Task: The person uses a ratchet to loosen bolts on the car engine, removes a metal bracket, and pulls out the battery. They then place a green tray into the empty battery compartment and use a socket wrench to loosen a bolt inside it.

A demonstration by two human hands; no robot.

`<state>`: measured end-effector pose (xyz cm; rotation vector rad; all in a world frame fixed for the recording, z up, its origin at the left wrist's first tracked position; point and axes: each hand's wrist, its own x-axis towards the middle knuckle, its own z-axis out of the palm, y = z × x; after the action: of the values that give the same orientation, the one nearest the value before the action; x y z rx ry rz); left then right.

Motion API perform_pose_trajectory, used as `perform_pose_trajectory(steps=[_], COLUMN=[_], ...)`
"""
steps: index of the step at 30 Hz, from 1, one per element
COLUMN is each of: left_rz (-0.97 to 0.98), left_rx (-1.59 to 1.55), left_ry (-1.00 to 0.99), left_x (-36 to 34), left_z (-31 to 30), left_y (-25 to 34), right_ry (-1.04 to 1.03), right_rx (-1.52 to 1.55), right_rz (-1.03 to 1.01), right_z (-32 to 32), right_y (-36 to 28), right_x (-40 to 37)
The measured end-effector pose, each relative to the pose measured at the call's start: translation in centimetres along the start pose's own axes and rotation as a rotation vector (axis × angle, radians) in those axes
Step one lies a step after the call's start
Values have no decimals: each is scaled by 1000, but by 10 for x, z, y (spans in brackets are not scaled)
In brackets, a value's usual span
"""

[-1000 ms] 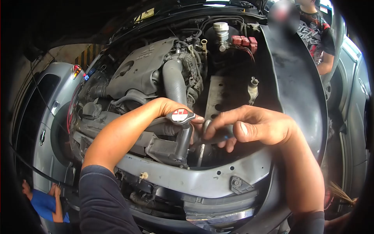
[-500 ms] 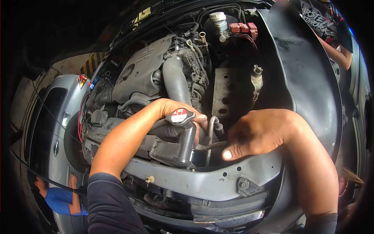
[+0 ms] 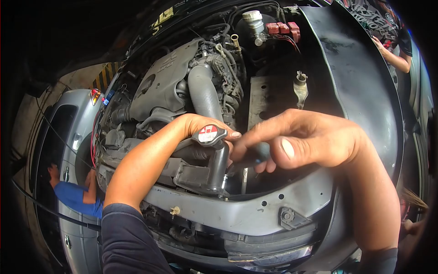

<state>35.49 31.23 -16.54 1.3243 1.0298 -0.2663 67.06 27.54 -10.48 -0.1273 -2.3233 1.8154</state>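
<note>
My left hand reaches behind the radiator cap and its black filler neck. Its thumb shows beside the cap; the fingers curl down behind the neck, and what they grip is hidden. A shiny metal piece shows low beside the neck. To the right, my right hand has its fingers hooked around a dark handle, apparently a ratchet wrench, its rounded end blurred between thumb and fingers. The thumb stands off the handle. A metal pipe runs below this hand.
The engine cover and a thick intake hose lie beyond my left hand. A battery tray, a cable clamp and a fluid reservoir are farther back. The front crossmember runs nearest me. Other people stand at both sides.
My right hand has turned and risen slightly, its thumb lifting away from the tool and the dark handle end coming into view. My left hand stays almost where it was.
</note>
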Motion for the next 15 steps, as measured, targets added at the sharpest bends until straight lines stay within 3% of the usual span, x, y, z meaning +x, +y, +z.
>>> perform_pose_trajectory(steps=[3, 4, 6, 9, 11, 15], left_rz=[39, 9, -6, 10, 14, -4], left_rx=[45, -66, -3, 63, 45, -88], left_ry=[-49, -98, -66, 34, 19, -86], left_x=[2, -3, -6, -6, -6, -6], left_z=[1, 6, 8, 8, 6, 8], left_y=[3, 9, 16, 11, 10, 13], right_ry=[9, -7, -94, 2, 53, -35], right_rx=[-350, -425, -450, -42, 9, -629], right_rz=[237, 286, 358, 97, 34, 344], right_z=[2, 1, -10, 0, 0, 4], right_y=[-11, -15, -25, -14, -14, -13], right_x=[-4, -5, -4, -2, -4, -2])
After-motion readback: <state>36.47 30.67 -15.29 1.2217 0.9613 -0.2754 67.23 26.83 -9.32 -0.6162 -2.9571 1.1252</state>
